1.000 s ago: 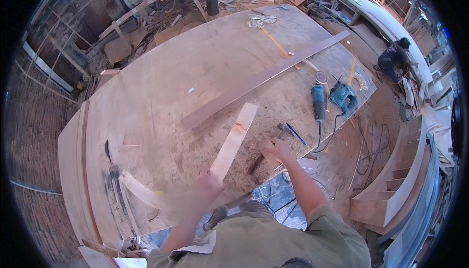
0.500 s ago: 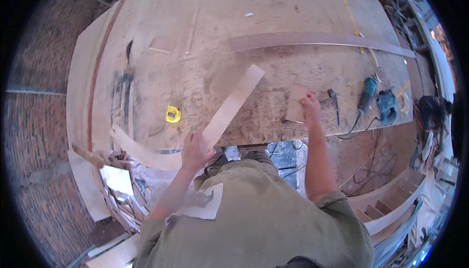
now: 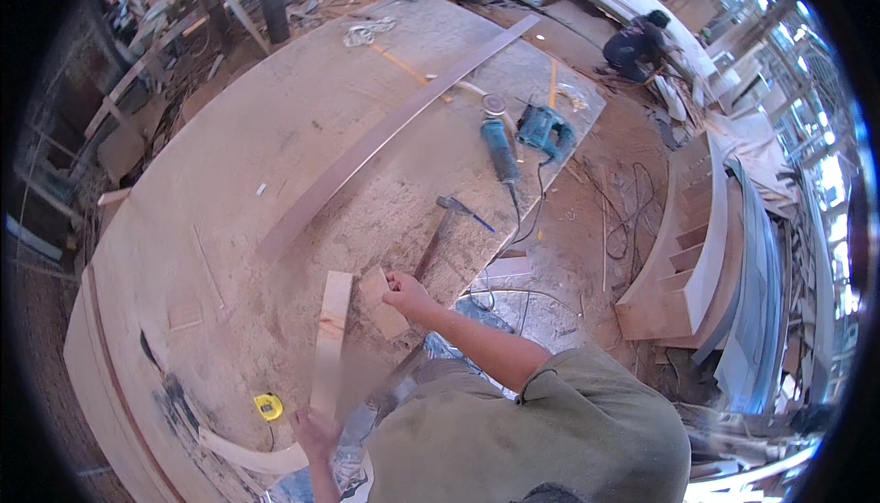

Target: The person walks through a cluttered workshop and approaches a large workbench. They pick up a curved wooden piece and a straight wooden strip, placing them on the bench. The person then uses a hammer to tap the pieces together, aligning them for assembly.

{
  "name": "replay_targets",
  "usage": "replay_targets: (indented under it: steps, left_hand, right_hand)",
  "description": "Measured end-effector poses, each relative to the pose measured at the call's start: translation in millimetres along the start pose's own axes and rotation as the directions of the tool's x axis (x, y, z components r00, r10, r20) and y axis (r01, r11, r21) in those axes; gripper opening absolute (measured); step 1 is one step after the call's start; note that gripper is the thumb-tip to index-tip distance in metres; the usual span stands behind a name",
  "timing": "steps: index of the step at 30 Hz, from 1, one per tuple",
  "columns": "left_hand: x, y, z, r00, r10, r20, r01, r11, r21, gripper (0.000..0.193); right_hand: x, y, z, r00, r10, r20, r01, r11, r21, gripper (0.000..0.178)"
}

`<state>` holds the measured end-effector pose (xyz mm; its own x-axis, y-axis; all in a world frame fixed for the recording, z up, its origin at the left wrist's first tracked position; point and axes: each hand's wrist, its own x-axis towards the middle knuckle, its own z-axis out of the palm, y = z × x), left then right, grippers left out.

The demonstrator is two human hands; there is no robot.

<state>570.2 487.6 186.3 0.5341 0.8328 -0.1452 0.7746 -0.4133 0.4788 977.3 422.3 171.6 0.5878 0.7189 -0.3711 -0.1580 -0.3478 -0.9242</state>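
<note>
My left hand (image 3: 314, 431), at the table's near edge, is closed round the near end of a pale wooden strip (image 3: 333, 320). The strip points away from me across the tabletop. To its right, my right hand (image 3: 408, 298) pinches a small thin piece of board (image 3: 379, 306) between thumb and fingers. Just beyond that hand lies a hammer (image 3: 440, 233), with a blue pencil (image 3: 483, 224) by its head. A yellow tape measure (image 3: 268, 407) rests left of the strip. Nearer me, a curved wooden piece (image 3: 243, 453) reaches past the table's edge, partly hidden.
A long board (image 3: 367, 155) lies across the large wooden table (image 3: 220, 237). An angle grinder (image 3: 500, 150) and a teal corded power tool (image 3: 546, 130) sit toward its right corner, cords hanging over. Curved wooden frames (image 3: 683, 237) stand on the right; another person (image 3: 635, 45) crouches far off.
My view has swung to the right, bringing the crouching person and more of the workshop into sight. Both hands keep hold of their wooden pieces, which are now closer together.
</note>
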Motion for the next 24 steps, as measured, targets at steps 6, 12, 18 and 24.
replay_targets:
  steps: [6, 12, 18, 24]
  left_hand:
    - [27, -71, -10, 0.987, 0.137, -0.086, -0.134, 0.99, 0.047, 0.08]
    - [23, -72, -13, 0.961, 0.263, -0.088, -0.265, 0.964, -0.003, 0.08]
    - [-3, -30, -27, 0.996, 0.079, -0.032, -0.081, 0.995, -0.06, 0.063]
    - [-5, -38, -22, 0.997, -0.007, 0.082, 0.004, 0.999, 0.041, 0.065]
  right_hand:
    - [-10, 42, 4, 0.995, 0.049, -0.082, -0.045, 0.998, 0.054, 0.043]
    - [-32, 36, 7, 0.987, -0.014, -0.161, 0.007, 0.999, -0.042, 0.033]
    - [-52, -13, 16, 0.98, 0.174, -0.099, -0.136, 0.941, 0.31, 0.06]
    - [-16, -20, 47, 0.993, 0.052, -0.106, -0.025, 0.97, 0.243, 0.077]
